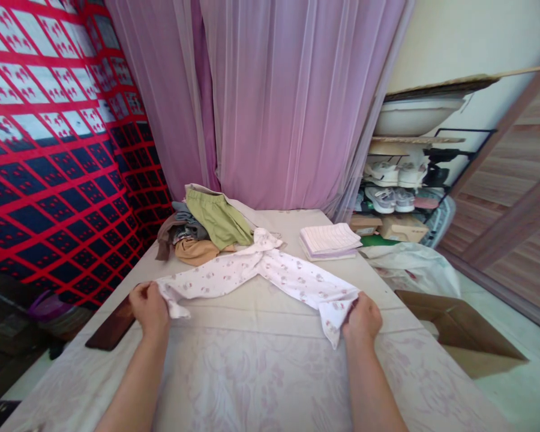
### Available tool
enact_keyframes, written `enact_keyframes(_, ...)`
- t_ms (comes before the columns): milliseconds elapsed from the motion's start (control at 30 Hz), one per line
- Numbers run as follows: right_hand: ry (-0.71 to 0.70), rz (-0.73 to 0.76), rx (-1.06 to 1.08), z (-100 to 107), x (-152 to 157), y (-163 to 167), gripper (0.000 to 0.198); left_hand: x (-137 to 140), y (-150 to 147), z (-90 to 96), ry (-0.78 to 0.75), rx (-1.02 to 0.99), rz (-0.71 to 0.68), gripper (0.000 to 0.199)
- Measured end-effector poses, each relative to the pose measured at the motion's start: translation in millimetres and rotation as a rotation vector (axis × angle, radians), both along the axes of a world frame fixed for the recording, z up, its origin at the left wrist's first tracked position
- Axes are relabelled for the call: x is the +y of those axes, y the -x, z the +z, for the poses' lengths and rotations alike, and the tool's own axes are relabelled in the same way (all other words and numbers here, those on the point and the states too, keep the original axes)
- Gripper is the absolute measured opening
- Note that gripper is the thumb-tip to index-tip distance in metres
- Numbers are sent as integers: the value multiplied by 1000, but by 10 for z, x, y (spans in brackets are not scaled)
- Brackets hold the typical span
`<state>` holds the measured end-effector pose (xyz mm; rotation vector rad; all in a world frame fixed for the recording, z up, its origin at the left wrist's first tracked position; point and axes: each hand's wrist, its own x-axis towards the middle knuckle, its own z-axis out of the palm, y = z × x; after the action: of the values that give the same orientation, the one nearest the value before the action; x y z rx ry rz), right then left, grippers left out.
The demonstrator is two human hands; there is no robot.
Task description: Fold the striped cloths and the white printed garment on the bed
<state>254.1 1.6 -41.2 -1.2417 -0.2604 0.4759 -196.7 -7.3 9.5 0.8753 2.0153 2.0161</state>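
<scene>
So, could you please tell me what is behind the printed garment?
A clothes pile, a folded stack and a purple curtain; whatever the printed garment covers cannot be seen.

Printed trousers (292, 276): thin matt cloth, lightly creased. Green garment (222, 219): matt cloth, puckered along the waistband. Folded stack (328, 240): matt cloth, flat and fairly smooth. Table cover (252, 378): smooth, with faint sheen. Purple curtain (270, 108): sheer, slightly lustrous cloth. Checked hanging (49, 174): matt cloth. Dark slab (112, 327): smooth, glossy; material unclear. Basin (418, 117): smooth, plastic-looking. Box (463, 330): matt cardboard. Bag (414, 264): thin, crinkled, plastic-looking. Door (517, 162): wood-grain finish.
</scene>
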Motion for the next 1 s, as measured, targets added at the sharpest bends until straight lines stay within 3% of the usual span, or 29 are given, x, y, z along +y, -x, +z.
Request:
enact_keyframes(100,107,43,-196,8,-11,98,31,78,-283,-5,140,362,-35,50)
enact_keyframes(200,154,135,-313,37,-26,171,46,208,-609,4,473,723,-221,50)
enact_keyframes(333,241,247,-426,41,-46,183,67,462,-854,1,787,953,-395,61)
enact_keyframes(400,331,269,-476,22,-54,170,68,594,-878,-4,857,994,-454,65)
enact_keyframes(467,336,295,-476,1,-57,154,60,697,-858,4,903,1002,-498,65)
enact_keyframes(633,158,218,-216,3,-43,107,43,786,-710,107,929,1005,-551,47)
enact_keyframes(800,-29,193,145,6,16,-3,37,819,-575,211,973,964,-562,48)
enact_keyframes(1000,-213,176,283,-84,63,-250,31,843,-516,259,971,866,-536,24)
